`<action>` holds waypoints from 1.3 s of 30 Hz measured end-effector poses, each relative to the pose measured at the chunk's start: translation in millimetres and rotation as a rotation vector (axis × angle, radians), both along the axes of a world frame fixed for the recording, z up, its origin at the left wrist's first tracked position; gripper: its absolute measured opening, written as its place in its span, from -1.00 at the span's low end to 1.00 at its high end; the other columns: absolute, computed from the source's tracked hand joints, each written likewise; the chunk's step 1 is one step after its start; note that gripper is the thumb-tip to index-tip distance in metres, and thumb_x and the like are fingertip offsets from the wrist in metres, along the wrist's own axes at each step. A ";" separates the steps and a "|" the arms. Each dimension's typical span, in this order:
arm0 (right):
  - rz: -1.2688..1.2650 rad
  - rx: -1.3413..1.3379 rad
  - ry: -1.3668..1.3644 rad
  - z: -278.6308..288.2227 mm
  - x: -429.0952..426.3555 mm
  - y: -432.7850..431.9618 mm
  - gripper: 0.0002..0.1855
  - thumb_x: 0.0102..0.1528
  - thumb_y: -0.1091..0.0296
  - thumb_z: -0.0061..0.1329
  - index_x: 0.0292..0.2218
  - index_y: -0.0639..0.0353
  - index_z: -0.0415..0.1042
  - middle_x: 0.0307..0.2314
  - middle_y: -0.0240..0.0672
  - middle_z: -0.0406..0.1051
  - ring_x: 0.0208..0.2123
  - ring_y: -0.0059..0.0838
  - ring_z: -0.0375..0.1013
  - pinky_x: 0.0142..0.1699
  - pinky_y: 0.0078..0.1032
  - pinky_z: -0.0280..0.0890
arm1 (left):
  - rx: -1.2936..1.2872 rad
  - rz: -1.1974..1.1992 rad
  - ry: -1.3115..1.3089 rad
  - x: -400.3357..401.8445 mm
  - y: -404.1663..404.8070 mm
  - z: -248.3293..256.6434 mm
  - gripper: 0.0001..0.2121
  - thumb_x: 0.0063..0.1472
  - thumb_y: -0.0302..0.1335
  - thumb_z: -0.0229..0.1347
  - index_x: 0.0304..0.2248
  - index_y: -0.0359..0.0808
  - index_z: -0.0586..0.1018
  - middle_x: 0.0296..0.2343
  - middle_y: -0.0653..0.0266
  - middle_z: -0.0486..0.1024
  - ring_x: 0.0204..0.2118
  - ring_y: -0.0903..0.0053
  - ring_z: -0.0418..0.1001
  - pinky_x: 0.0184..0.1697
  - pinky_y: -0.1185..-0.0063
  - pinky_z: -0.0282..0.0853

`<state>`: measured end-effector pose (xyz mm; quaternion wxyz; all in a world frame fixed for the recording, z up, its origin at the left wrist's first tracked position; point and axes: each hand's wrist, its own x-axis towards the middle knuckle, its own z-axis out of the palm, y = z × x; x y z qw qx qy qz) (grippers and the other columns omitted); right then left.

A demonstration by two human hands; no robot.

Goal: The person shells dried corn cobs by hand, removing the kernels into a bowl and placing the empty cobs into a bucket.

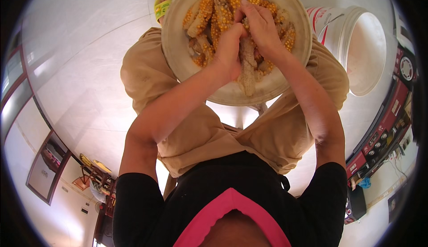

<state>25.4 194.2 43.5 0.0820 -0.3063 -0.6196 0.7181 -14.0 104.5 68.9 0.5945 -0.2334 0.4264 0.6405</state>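
A round, pale plastic basin (182, 65) rests between my knees, with several dried yellow corn cobs (203, 16) in it. Some cobs keep most of their kernels; others show stripped patches. Over the middle of the basin, my left hand (230, 46) and my right hand (262, 26) meet around a corn cob (247, 55). Its lower part, bare of kernels, sticks out below my hands toward the basin's near rim. My left fingers curl around the cob, with the thumb up by the right hand. The cob's upper part is mostly hidden by my fingers.
A white plastic bucket (366, 51) with red print lies on its side by my right knee. Along the right stands a dark red cabinet (384, 130) with audio equipment. A small wooden rack (97, 177) stands at the lower left. My foot wears a yellow-green slipper (163, 8).
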 end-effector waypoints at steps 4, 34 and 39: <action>-0.022 0.043 -0.045 -3.8 1.0 -0.5 -0.55 0.07 0.12 -0.36 -0.61 0.34 0.29 -0.73 -0.35 0.25 -0.64 -0.58 0.20 -0.52 -0.58 0.11 | -0.069 0.078 -0.010 4.6 5.5 -1.8 -0.89 -0.13 -0.48 -0.18 -0.53 -0.29 0.29 -0.59 0.25 0.24 -0.52 0.47 0.23 -0.49 0.51 0.21; 0.116 -0.191 -0.033 -2.8 -0.5 18.9 -0.49 0.03 -0.10 -0.35 -0.58 0.21 0.31 -0.73 -0.47 0.18 -0.71 -0.72 0.09 -0.67 -0.71 0.04 | 0.155 0.005 0.119 -2.3 2.1 -2.1 -0.65 0.00 -0.38 -0.22 -0.15 -0.14 0.22 -0.44 0.28 0.29 -0.51 0.50 0.29 -0.46 0.56 0.25; 0.201 -0.054 -0.029 3.9 1.0 17.3 -0.55 0.07 0.00 -0.34 -0.55 0.25 0.28 -0.60 -0.40 0.28 -0.52 -0.65 0.23 -0.40 -0.67 0.15 | 0.087 -0.016 0.075 -1.1 -0.4 -4.9 -0.66 0.01 -0.38 -0.28 -0.15 -0.13 0.22 -0.42 0.25 0.31 -0.46 0.44 0.29 -0.42 0.49 0.25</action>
